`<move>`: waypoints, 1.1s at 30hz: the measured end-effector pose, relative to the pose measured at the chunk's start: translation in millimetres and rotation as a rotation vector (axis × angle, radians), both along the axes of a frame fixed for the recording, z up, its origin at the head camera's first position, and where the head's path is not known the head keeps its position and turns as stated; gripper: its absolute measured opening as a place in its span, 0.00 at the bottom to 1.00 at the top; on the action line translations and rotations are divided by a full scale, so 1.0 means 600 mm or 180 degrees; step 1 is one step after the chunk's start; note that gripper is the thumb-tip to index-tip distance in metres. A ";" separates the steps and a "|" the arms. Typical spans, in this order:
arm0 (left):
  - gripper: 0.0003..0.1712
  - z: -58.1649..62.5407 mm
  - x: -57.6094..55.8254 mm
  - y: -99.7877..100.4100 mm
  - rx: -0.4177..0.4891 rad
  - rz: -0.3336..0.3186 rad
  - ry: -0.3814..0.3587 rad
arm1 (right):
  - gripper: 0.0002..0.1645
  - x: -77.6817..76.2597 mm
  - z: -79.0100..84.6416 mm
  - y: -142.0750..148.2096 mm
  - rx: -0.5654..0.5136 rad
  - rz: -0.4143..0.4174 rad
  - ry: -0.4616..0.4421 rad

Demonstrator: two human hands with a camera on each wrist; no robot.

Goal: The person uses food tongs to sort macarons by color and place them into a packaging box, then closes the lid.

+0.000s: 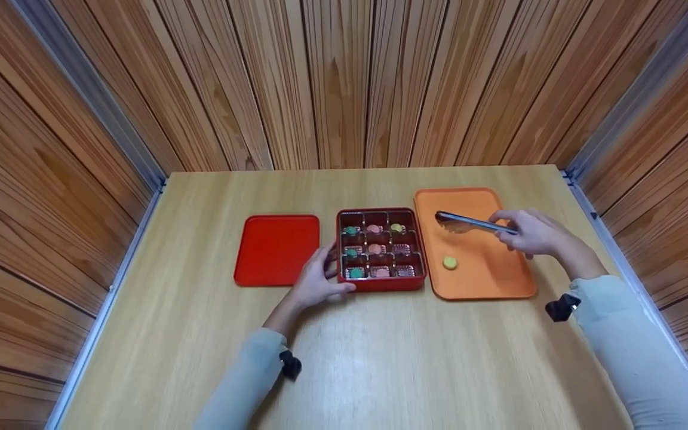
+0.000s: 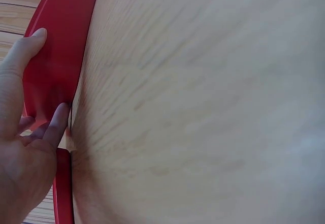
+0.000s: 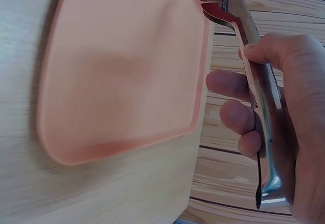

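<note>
A red box (image 1: 381,286) with a three-by-three divided insert stands mid-table. Green pieces (image 1: 356,273) lie in its left column, pink ones (image 1: 381,272) in the middle column, and a yellow one (image 1: 396,227) in the back right compartment. My left hand (image 1: 314,282) holds the box's front left corner, thumb on the front wall and fingers along the left side. Over the orange tray (image 1: 481,285), my right hand (image 1: 529,232) grips metal serving tongs (image 3: 264,112) with a fork-like tip. I see nothing between the tong tips. One round yellow piece (image 1: 450,263) lies on the tray.
A flat red lid (image 1: 278,251) lies left of the box, close to my left hand. The orange tray sits right beside the box. Wood-plank walls (image 1: 344,83) rise behind and at both sides of the table (image 1: 356,370).
</note>
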State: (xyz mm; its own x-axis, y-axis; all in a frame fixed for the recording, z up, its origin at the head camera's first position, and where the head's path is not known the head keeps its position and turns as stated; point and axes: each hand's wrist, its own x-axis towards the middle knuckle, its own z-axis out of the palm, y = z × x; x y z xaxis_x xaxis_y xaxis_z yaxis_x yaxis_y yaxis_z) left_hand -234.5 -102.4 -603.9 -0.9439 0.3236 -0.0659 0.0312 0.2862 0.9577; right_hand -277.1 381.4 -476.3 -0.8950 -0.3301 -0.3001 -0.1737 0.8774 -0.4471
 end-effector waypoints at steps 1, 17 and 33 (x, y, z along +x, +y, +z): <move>0.68 0.000 -0.001 0.000 0.0015 -0.0007 0.0010 | 0.23 -0.002 0.004 -0.001 0.0004 -0.0002 -0.0005; 0.69 0.000 -0.003 0.000 0.0010 -0.0006 0.0002 | 0.20 -0.012 0.038 -0.040 0.0051 0.0141 0.0143; 0.69 0.002 -0.001 0.001 0.0008 0.0020 -0.0027 | 0.19 -0.004 0.045 -0.088 0.0032 0.0331 0.0157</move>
State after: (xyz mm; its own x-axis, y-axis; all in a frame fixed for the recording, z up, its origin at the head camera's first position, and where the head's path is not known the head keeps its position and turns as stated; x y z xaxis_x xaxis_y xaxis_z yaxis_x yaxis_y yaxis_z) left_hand -235.0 -101.6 -602.8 -0.9453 0.3178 -0.0732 0.0212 0.2840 0.9586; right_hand -279.2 328.5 -449.2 -0.8697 -0.4192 -0.2604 -0.2857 0.8580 -0.4269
